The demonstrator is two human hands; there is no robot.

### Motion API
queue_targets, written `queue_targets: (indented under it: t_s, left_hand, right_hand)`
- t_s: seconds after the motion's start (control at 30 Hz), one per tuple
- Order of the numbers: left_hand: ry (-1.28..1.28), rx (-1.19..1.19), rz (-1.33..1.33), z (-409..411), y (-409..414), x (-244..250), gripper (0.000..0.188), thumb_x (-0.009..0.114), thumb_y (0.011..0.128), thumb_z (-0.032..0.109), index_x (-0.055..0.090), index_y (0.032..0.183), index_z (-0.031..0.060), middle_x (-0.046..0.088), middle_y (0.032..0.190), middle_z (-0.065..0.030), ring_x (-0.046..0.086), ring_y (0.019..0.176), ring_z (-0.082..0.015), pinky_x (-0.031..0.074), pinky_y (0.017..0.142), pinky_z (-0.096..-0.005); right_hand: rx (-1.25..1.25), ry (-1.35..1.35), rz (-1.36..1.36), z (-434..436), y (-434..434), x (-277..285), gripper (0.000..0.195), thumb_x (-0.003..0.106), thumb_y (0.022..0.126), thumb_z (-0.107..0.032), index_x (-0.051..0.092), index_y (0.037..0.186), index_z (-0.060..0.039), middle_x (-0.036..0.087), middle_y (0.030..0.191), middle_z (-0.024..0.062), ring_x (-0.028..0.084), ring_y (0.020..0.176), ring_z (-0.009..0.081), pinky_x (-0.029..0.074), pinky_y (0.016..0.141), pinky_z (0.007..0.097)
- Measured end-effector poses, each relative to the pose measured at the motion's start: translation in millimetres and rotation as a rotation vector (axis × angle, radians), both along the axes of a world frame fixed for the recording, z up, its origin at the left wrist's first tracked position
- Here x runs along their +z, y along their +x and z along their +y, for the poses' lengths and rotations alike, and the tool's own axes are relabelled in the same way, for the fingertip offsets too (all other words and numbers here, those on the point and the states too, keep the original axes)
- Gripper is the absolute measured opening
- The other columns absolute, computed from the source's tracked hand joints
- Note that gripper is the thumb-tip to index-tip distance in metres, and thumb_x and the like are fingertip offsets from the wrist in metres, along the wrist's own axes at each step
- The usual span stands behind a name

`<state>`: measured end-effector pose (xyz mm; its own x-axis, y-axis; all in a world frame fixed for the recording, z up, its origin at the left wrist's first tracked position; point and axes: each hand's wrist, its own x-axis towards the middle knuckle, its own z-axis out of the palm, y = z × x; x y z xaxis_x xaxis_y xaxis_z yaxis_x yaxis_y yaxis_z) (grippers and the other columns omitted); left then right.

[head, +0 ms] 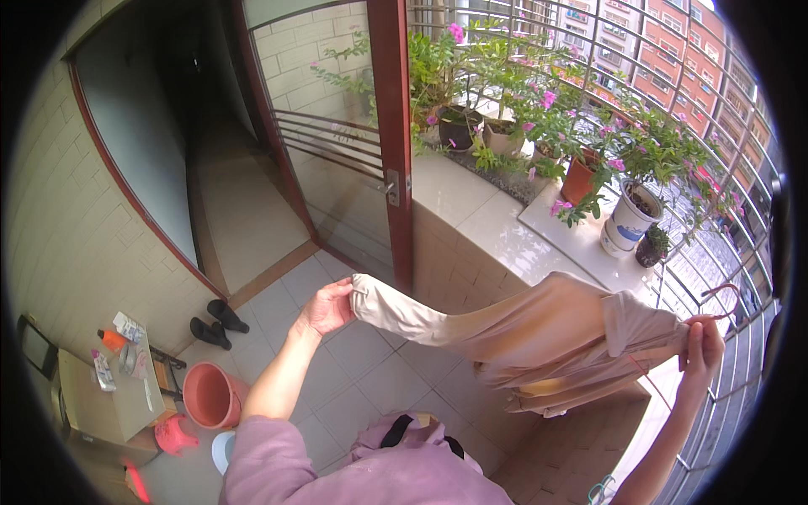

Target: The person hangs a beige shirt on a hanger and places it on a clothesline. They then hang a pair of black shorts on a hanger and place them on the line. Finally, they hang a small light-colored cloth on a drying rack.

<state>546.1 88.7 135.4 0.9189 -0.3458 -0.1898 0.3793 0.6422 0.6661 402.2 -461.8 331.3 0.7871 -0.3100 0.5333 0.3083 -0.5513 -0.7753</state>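
A beige long-sleeved garment (543, 322) is stretched between my hands in front of me. My left hand (328, 307) pinches the end of one sleeve near the middle of the view. At the right, my right hand (702, 344) grips the collar end together with a reddish-brown clothes hanger (735, 297), whose hook sticks up above my fingers. Part of the hanger's thin lower bar shows below the collar; the rest is hidden by the cloth. The body of the garment hangs down in folds.
Potted pink-flowered plants, among them a white and blue pot (625, 221), stand on a tiled ledge (480, 208) beside a metal window grille (726, 252). A glass door (399, 240) stands ajar. At left are black boots (211, 332), a pink bucket (211, 394) and a cabinet (101, 404).
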Motion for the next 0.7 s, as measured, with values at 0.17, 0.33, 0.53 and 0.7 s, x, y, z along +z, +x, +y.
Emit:
queue_targets:
  t_s: [0.17,0.33,0.53,0.7]
  left_hand:
    - [-0.068,-0.094,-0.369,-82,3,85,0.038,0.059,0.087,0.000,0.057,0.124,0.0029,0.065,0.112,-0.0056,0.061,0.104,-0.0168,0.047,0.095,-0.0333]
    - [0.132,-0.261,-0.545,-159,7,140,0.048,0.057,0.081,-0.010,0.054,0.128,-0.0004,0.063,0.115,-0.0046,0.060,0.104,-0.0133,0.047,0.093,-0.0291]
    - [0.596,-0.463,-0.699,-225,-4,142,0.053,0.065,0.078,-0.009,0.051,0.129,-0.0016,0.061,0.109,0.0009,0.055,0.097,-0.0048,0.046,0.086,-0.0227]
    - [0.564,-0.532,-0.600,-229,-10,153,0.041,0.066,0.085,-0.001,0.055,0.125,-0.0035,0.063,0.104,-0.0010,0.057,0.094,-0.0064,0.048,0.083,-0.0234]
  right_hand:
    - [0.210,-0.009,0.041,56,25,-15,0.011,0.056,0.093,-0.007,0.060,0.084,-0.0010,0.049,0.059,-0.0032,0.039,0.051,0.0041,0.030,0.048,0.0207]
    - [0.337,-0.233,0.112,108,46,-32,0.007,0.062,0.087,-0.007,0.060,0.085,0.0000,0.058,0.060,0.0105,0.056,0.048,0.0196,0.042,0.048,0.0308]
    - [0.344,-0.173,0.086,129,68,-69,0.025,0.069,0.086,-0.020,0.054,0.077,-0.0018,0.061,0.061,0.0132,0.058,0.051,0.0304,0.045,0.048,0.0366]
    - [0.393,-0.016,0.157,128,77,-91,0.022,0.067,0.086,-0.017,0.055,0.078,-0.0008,0.057,0.056,0.0112,0.054,0.047,0.0230,0.042,0.047,0.0333]
